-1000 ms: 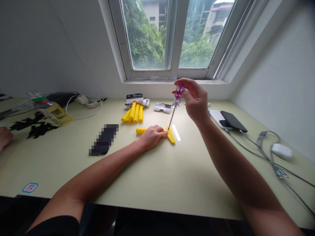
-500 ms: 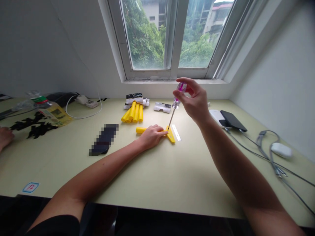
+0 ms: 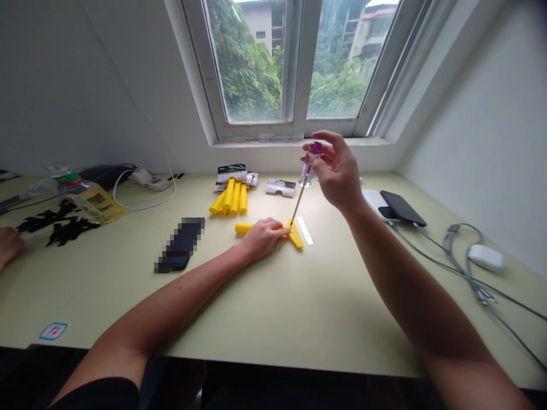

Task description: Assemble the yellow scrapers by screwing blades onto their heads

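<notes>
My left hand presses a yellow T-shaped scraper flat on the table, its fingers closed over the handle near the head. A screwdriver with a clear and purple handle stands slightly tilted in my right hand. Thumb and fingers are around its handle, with the index finger raised near the top. The screwdriver's tip meets the scraper head close to my left fingertips; the screw under it is too small to make out. Just right of the head lies a thin pale blade, apart from both hands.
Several yellow handles lie behind, beside printed cards. A pixelated dark object sits left of my forearm. Power bank, phone, cables and a white case are right. Leftward are a bottle, black strips and another person's hand.
The fingers of my right hand have shifted around the screwdriver handle, and the index finger has lifted off its top. My left hand and the scraper have stayed in place.
</notes>
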A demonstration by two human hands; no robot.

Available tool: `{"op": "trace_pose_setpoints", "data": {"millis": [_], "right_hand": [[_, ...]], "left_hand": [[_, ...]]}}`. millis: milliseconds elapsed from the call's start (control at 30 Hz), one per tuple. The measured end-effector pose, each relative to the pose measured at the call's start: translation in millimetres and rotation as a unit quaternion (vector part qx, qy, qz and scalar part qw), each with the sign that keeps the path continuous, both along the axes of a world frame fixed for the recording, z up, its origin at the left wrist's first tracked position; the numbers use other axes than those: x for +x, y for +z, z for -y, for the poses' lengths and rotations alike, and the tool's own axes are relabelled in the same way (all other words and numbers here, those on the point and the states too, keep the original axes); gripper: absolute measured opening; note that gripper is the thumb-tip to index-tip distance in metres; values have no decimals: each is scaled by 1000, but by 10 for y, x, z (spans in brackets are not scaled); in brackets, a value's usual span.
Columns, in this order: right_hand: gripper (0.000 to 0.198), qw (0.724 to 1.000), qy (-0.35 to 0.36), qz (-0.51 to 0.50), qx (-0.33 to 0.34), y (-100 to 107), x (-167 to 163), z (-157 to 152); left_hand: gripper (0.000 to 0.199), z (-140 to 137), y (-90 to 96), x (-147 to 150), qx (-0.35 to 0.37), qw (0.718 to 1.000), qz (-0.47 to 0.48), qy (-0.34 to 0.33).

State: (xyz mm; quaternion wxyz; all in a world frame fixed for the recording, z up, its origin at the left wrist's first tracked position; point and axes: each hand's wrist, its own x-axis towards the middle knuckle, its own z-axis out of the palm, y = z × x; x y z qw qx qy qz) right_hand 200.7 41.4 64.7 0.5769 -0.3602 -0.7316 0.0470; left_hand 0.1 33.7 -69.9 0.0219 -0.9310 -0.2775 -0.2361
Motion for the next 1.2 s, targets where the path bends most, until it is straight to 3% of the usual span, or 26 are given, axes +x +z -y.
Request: {"op": "trace_pose_setpoints", "data": {"millis": [167, 333, 500, 667, 933, 1200], "right_hand": [[36, 999, -40, 2, 12, 46, 8, 49], [39, 999, -13, 36, -2, 101, -5, 130], [45, 997, -44, 56, 16, 77, -11, 120], [59, 999, 8, 39, -15, 76, 57, 97], [50, 999, 24, 19, -9, 163, 199, 102], [46, 993, 83, 50, -62, 204, 176, 155]], "left_hand": [[29, 1, 0, -3, 0, 1000, -3, 2], [28, 4, 1, -5, 1, 1000, -4, 3], [29, -3, -5, -5, 0, 1000, -4, 3], [28, -15, -16, -11, -2, 1000, 4, 4], [30, -20, -49, -15, 2, 1000, 12, 1], [30, -10, -25, -15, -7, 1000, 6, 1]]}}
